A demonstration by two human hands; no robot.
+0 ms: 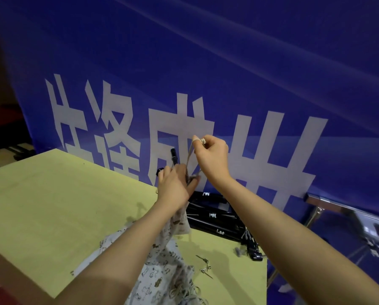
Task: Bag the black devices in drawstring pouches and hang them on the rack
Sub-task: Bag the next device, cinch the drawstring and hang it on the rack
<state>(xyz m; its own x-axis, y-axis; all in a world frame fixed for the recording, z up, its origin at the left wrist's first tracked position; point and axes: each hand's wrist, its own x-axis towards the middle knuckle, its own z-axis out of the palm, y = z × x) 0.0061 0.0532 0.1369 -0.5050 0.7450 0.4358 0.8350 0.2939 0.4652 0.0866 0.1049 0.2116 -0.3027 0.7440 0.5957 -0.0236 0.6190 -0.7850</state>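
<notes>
Both hands are up over the far edge of the bench (52,205), busy with one pouch. Her left hand (176,186) is clenched round the gathered neck of a printed drawstring pouch (179,219), whose cloth hangs down below the wrist toward the bench; a black device (174,155) pokes up out of the neck just above that fist, so it is only partly bagged. Right hand (210,155), slightly above and beside the left, pinches the pale drawstring (191,154) at its end and draws it up taut, a loop running from the fingers down to the pouch mouth. I'd judge this to be the cinching step, with the neck not yet closed over the device. Behind and below the left hand, against the blue banner (250,62), a heap of more black devices (215,219) lies on the bench, unbagged. Nearer the body from that hand, more printed pouches (162,271) sprawl in a pile, and a few small metal hooks (205,266) sit beside them. No rack shows anywhere, and nothing appears hung, so most of the job seems to lie ahead: finish this closure, hang it, then work through the heap.
</notes>
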